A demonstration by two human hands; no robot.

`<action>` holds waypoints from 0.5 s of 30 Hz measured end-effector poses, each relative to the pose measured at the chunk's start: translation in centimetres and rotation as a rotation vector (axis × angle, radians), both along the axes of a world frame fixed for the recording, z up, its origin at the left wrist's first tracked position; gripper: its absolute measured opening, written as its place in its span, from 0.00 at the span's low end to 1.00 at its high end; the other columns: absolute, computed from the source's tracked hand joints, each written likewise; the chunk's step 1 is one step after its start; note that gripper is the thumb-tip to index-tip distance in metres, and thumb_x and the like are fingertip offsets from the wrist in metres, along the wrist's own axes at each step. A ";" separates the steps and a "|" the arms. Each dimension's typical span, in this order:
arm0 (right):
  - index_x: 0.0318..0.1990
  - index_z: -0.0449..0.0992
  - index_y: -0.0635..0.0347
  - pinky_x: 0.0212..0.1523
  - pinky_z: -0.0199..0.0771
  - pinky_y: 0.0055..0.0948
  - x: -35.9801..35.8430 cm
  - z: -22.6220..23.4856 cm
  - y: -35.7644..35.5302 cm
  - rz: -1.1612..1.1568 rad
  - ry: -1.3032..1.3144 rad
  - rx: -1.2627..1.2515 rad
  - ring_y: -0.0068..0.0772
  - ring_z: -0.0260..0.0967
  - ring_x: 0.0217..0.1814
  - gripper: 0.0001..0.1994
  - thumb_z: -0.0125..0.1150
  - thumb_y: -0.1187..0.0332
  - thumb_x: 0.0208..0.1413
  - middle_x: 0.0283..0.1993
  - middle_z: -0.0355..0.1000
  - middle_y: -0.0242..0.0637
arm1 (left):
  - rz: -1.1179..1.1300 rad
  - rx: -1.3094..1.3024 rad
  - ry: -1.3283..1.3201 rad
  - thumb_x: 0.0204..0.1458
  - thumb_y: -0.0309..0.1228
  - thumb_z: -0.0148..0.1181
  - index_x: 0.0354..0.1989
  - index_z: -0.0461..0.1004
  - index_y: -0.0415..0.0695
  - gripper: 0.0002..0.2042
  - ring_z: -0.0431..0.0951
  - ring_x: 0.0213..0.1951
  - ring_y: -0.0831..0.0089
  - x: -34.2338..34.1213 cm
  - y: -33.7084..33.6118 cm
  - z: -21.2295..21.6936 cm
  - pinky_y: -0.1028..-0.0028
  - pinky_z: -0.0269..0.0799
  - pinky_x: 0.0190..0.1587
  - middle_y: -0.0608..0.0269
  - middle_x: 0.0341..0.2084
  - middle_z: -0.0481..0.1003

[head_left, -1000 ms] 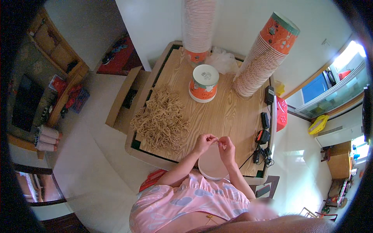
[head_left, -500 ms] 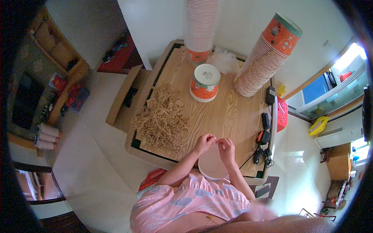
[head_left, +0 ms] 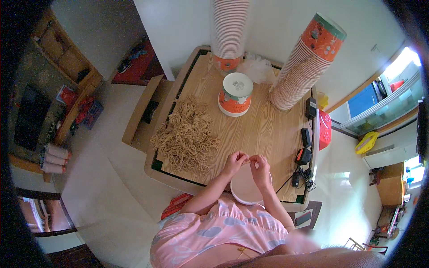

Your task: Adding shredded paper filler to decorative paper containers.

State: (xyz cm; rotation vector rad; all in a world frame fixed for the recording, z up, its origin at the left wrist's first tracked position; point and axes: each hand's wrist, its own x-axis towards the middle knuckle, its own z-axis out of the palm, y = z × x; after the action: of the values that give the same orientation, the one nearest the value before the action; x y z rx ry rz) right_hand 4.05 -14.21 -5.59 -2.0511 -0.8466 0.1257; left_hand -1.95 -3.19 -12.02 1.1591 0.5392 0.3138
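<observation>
A white round paper tub (head_left: 247, 190) stands close against my body at the near edge of the table, its pale inside facing up. Over its far rim my left hand (head_left: 235, 163) and my right hand (head_left: 260, 169) meet, fingertips pinched almost together. What they pinch is too small to make out. Left of my hands lies a big tangled heap of tan paper cord (head_left: 187, 136). Farther back, an orange and white paper tub (head_left: 234, 105) stands upside down.
At the back rises a tall stack of paper tubs (head_left: 231, 31), beside a crumpled clear plastic bag (head_left: 257, 68). Another stack (head_left: 304, 64) leans at the back right. Black power adapters (head_left: 304, 156) with cables line the right edge. An open cardboard box (head_left: 143, 114) sits left of the table.
The tub before me has shifted slightly to the right beneath my hands. My pinched fingertips have moved only a little, with the right hand edging down.
</observation>
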 end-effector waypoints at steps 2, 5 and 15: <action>0.29 0.71 0.64 0.34 0.69 0.29 -0.1 0.1 0.0 0.006 0.005 -0.004 0.38 0.68 0.32 0.03 0.53 0.80 0.45 0.28 0.69 0.41 | 0.016 0.009 -0.001 0.49 0.29 0.55 0.28 0.72 0.43 0.04 0.68 0.25 0.84 0.0 0.0 -0.3 0.83 0.64 0.27 0.71 0.21 0.71; 0.29 0.71 0.63 0.35 0.68 0.31 -0.2 0.3 0.0 0.008 0.020 -0.011 0.39 0.67 0.33 0.03 0.54 0.80 0.45 0.29 0.69 0.41 | 0.106 0.014 -0.047 0.49 0.30 0.55 0.28 0.72 0.43 0.04 0.67 0.23 0.85 0.0 0.0 -0.7 0.83 0.62 0.26 0.73 0.20 0.70; 0.30 0.70 0.63 0.38 0.68 0.31 0.0 0.0 0.1 -0.054 0.148 0.118 0.39 0.68 0.35 0.05 0.55 0.81 0.44 0.31 0.70 0.40 | -0.130 0.254 0.097 0.45 0.33 0.61 0.27 0.75 0.39 0.09 0.71 0.28 0.80 -0.6 0.8 0.4 0.78 0.67 0.34 0.68 0.23 0.75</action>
State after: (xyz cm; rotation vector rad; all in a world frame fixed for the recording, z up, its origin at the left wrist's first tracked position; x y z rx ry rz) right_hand 4.02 -14.07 -5.59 -1.9268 -0.6905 0.1911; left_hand -2.52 -2.39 -11.57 1.4543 0.5154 0.2183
